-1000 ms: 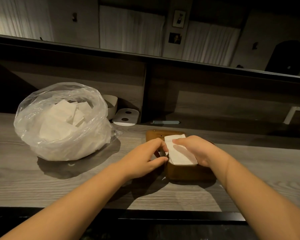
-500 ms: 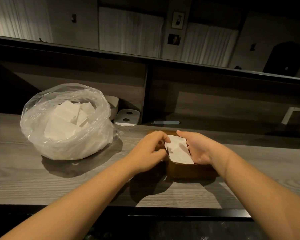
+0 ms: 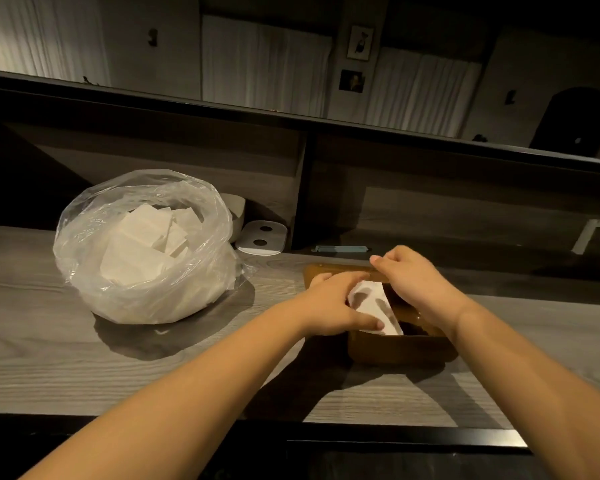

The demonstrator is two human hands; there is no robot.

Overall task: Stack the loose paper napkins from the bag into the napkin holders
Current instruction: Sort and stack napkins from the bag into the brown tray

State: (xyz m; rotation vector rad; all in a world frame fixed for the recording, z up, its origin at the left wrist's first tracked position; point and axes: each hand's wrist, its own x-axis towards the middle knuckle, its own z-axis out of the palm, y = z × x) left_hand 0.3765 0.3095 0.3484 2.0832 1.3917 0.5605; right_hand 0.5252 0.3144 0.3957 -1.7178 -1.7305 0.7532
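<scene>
A brown wooden napkin holder (image 3: pixel 399 348) lies on the counter right of centre. A white napkin (image 3: pixel 371 303) lies inside it, partly hidden by both hands. My left hand (image 3: pixel 329 303) lies over the napkin's left side, its thumb stretched along the near part and its fingers reaching the far rim, pressing it down. My right hand (image 3: pixel 412 278) covers the holder's right and far side, with its fingers bent over the far rim. A clear plastic bag (image 3: pixel 146 244) with several loose white napkins sits open on the left, about a hand's length from the holder.
The grey wooden counter (image 3: pixel 83 358) has a dark front edge close to me. Behind the bag, against the back wall, stand a white container (image 3: pixel 237 211) and a white lid with two holes (image 3: pixel 262 237). A pale blue flat item (image 3: pixel 340 249) lies behind the holder.
My right hand has slid off the napkin's top to the holder's far right rim. My left hand has moved onto the napkin, which now sits lower in the holder.
</scene>
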